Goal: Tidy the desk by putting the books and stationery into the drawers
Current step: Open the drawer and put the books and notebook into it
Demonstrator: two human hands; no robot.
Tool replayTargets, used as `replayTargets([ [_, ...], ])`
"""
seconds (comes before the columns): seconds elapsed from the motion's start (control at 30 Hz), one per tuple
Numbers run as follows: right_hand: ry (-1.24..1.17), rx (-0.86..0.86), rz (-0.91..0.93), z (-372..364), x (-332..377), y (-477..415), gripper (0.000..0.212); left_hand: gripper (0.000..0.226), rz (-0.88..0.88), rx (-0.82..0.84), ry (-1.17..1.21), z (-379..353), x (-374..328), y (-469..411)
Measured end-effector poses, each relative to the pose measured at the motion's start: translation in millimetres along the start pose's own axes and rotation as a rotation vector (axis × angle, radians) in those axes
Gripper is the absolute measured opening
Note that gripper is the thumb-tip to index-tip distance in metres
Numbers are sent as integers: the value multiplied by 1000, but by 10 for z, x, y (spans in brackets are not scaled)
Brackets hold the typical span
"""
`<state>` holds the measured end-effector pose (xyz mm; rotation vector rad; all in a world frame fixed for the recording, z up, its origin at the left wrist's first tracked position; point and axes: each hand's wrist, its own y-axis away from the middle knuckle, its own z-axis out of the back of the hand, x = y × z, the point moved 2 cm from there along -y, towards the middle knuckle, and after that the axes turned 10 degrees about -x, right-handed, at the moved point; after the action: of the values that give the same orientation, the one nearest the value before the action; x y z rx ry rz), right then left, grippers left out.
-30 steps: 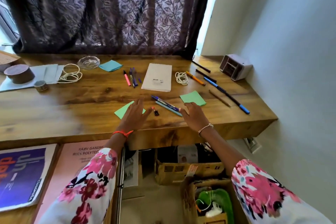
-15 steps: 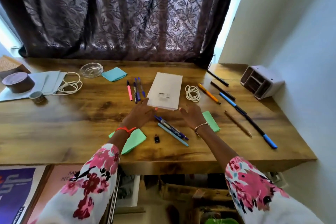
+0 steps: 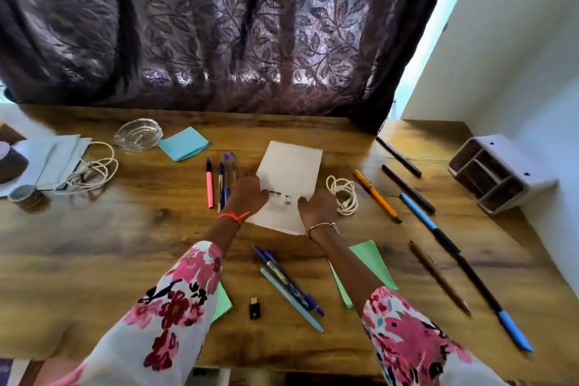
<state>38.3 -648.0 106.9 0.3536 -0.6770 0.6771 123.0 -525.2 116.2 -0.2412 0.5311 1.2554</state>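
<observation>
A white notepad (image 3: 291, 172) lies in the middle of the wooden desk (image 3: 94, 244). My left hand (image 3: 249, 196) grips its near left edge and my right hand (image 3: 316, 210) grips its near right edge. Pens lie around it: a pink one with blue ones (image 3: 219, 182) to the left, blue pens (image 3: 288, 285) close to me, an orange pen (image 3: 376, 194) and dark and blue pens (image 3: 438, 229) to the right. Green sticky pads (image 3: 372, 266) lie under my right forearm and beside my left sleeve (image 3: 224, 301).
A blue sticky pad (image 3: 183, 142), a glass dish (image 3: 138, 135), papers with a coiled cable (image 3: 91, 166) and a tape roll (image 3: 23, 194) sit at the left. A white cord (image 3: 343, 194) lies right of the notepad. A desk organiser (image 3: 498, 174) lies tipped at the right wall. A small black adapter (image 3: 254, 307) is near the front edge.
Both hands have reached forward from the near pens and green pads to the notepad and closed on its near edge. The view has moved closer over the desk.
</observation>
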Motion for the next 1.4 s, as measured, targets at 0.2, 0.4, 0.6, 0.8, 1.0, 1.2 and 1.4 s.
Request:
replayTargets([
  [0.2,-30,38,-23,-177,45,-82,27,41,105,-23,7,-64,-59,-185],
  [0.4,-27,75,-54,-183,-4,-119,31,41,167,-15,93,-47,-60,-205],
  [0.6,-54,99,-76,-165,-57,-56,36,45,275,-27,334,12,-7,-98],
  [0.8,-208,89,-81,-7,-74,146,37,35,321,-99,694,182,-102,276],
  [1.0,-429,32,-111,179,-50,594,35,33,306,-126,903,374,80,774],
  [1.2,-535,46,7,273,69,1446,28,31,164,-130,971,611,469,1522],
  [1.4,-525,-38,68,160,116,2588,30,37,74,-168,898,837,1100,2382],
])
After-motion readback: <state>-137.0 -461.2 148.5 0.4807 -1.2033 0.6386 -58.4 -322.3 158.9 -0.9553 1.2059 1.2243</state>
